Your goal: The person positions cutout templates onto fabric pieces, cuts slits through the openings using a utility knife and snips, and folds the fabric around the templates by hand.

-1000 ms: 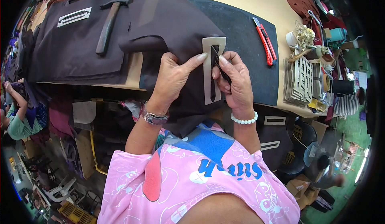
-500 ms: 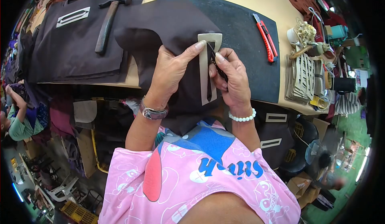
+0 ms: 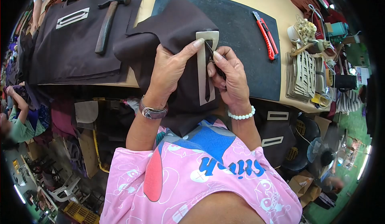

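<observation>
My left hand [image 3: 170,69] grips a dark brown sheet of material [image 3: 172,19], its thumb pressing on a beige rectangular frame [image 3: 203,73] that lies on the sheet. The frame surrounds a long dark slot. My right hand [image 3: 232,75] is closed around small black scissors [image 3: 210,47], largely hidden by the fingers. Their pointed tip sits in the slot near the frame's upper end, just beside my left thumb. The sheet is raised and folded over the table edge toward my body.
A dark cutting mat [image 3: 240,23] lies under the work, with a red utility knife [image 3: 266,37] on it. At left a hammer [image 3: 107,27] rests on stacked dark sheets [image 3: 80,51]. Beige frames [image 3: 302,77] are piled at right. Other people are nearby.
The sheet's upper part has folded, showing a raised edge at left. Both hands, frame and scissors have shifted slightly left. The scissors' tip stays in the slot near the top.
</observation>
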A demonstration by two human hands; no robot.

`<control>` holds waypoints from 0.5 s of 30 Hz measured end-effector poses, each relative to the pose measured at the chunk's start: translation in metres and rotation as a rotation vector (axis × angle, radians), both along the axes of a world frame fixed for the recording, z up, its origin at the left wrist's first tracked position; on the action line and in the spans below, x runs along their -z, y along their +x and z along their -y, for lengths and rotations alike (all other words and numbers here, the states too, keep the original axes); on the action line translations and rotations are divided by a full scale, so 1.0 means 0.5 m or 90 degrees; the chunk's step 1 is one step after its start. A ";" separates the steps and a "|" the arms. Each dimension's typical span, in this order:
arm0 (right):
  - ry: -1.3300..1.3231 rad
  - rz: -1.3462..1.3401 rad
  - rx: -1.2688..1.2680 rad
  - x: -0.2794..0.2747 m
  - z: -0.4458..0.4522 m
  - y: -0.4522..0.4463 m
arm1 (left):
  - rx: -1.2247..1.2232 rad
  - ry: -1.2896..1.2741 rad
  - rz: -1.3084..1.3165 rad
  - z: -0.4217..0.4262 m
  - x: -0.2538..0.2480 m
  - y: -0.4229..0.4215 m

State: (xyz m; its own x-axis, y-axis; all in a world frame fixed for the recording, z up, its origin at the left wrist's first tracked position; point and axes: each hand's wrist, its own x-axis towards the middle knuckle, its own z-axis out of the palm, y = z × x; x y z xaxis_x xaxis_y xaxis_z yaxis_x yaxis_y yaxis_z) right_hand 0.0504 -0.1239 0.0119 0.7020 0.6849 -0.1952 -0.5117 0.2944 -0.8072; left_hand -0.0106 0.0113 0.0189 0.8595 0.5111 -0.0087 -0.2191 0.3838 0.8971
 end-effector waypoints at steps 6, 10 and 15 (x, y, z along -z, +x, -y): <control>-0.061 0.037 0.077 -0.021 -0.003 -0.016 | -0.080 -0.036 0.014 0.014 0.009 0.024; -0.024 -0.027 0.090 -0.038 -0.003 -0.034 | -0.163 -0.041 0.049 0.036 0.018 0.044; -0.013 -0.048 0.117 -0.022 -0.015 -0.049 | -0.187 -0.048 0.041 0.061 0.005 0.037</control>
